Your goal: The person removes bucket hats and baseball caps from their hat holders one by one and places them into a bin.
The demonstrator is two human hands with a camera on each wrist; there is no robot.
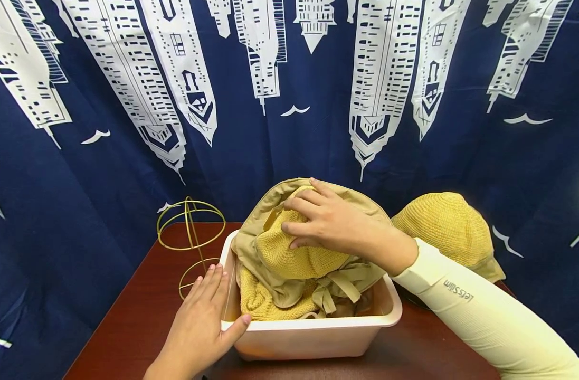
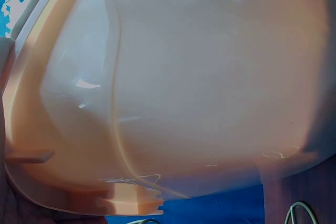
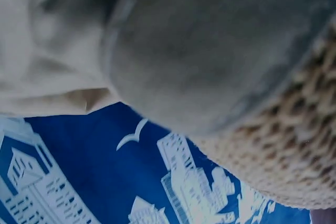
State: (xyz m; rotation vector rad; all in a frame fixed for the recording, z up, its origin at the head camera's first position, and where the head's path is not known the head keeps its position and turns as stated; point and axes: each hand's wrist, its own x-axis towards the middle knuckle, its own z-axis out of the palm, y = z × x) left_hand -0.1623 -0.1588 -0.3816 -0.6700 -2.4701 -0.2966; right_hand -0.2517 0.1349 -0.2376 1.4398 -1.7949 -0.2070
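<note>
A yellow knitted hat (image 1: 282,253) with a wide tan cloth brim and tie straps lies tilted on top of the contents of a pale pink plastic bin (image 1: 313,338). My right hand (image 1: 324,219) rests over its crown, fingers spread and slightly bent. The right wrist view is filled with tan cloth (image 3: 210,45) and coarse knit (image 3: 294,129), close up. My left hand (image 1: 199,311) touches the bin's near left corner, with straight fingers along the side and the thumb at the front rim. Under the hat, more yellow knitwear (image 1: 260,301) sits inside the bin.
On the brown table (image 1: 127,316), a gold wire stand (image 1: 189,227) is left of the bin. Another yellow knitted hat (image 1: 446,229) sits at the right, partly behind my sleeved right arm (image 1: 489,311). A blue curtain (image 1: 289,142) with white buildings hangs behind.
</note>
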